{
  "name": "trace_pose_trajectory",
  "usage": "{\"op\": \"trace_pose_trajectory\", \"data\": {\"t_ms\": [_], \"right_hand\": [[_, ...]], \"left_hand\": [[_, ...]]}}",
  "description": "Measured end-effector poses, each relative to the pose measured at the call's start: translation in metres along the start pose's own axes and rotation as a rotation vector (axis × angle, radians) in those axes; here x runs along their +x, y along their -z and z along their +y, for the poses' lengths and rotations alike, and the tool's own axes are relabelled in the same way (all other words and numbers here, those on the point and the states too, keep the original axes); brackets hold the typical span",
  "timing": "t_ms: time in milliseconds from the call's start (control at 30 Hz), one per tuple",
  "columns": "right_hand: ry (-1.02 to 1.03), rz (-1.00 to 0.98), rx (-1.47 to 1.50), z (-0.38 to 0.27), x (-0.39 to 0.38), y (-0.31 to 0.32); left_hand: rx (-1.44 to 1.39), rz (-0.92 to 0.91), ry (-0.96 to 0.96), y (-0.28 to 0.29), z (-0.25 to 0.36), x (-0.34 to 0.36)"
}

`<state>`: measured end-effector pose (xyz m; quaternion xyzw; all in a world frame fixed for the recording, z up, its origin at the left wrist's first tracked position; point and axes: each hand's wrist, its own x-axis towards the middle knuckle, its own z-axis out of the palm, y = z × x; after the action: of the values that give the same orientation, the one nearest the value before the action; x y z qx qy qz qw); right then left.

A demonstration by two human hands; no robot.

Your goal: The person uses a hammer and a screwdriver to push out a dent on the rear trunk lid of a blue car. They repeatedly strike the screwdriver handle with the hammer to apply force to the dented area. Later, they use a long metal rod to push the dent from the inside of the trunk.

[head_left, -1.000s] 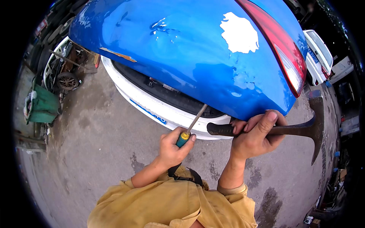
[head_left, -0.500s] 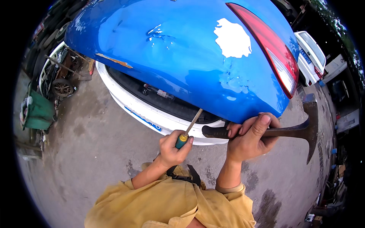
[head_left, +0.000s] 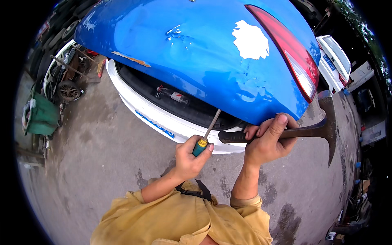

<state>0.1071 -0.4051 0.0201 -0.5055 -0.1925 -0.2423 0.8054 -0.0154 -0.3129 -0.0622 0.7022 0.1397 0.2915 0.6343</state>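
Both forearms rise from the lower edge in mustard sleeves, elbows bent, and the 2 hands sit near each other in front of a car's raised blue trunk lid. The left hand is closed in a fist around the green-and-yellow handle of a screwdriver, with the thumb laid along it. The shaft slants up and a little to the right, its far end reaching the lid's lower edge, where the tip is hidden.

The right hand is curled, thumb raised, around the dark handle of a hammer. The handle lies crosswise through the grip: its black butt sticks out toward the screwdriver, and the head, with a long point curving down, stands well out to the right. These fingers are close under the lid's lower corner; whether they touch it cannot be told.

Below the lid, the white bumper bears a blue plate with pale characters. A bottle with a red-and-white label lies in the trunk. At upper right, a white car also wears a blue plate with pale characters.
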Motion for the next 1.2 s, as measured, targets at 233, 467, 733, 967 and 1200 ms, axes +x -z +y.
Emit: {"op": "trace_pose_trajectory", "data": {"t_ms": [233, 467, 733, 967, 1200], "right_hand": [[0.018, -0.025, 0.028, -0.002, -0.004, -0.001], [0.027, -0.045, 0.016, 0.000, 0.001, 0.000], [0.002, -0.059, -0.016, 0.000, 0.002, 0.001], [-0.024, -0.062, 0.090, 0.001, 0.001, 0.006], [0.002, -0.056, 0.049, 0.000, 0.001, 0.006]], "left_hand": [[0.119, 0.106, -0.318, -0.011, -0.032, 0.011], [0.083, 0.085, -0.153, -0.008, 0.001, -0.001], [-0.294, -0.015, 0.175, -0.017, -0.004, -0.012], [-0.119, 0.075, -0.021, -0.030, -0.033, -0.006], [-0.057, 0.060, -0.034, -0.027, -0.013, -0.007]]}}
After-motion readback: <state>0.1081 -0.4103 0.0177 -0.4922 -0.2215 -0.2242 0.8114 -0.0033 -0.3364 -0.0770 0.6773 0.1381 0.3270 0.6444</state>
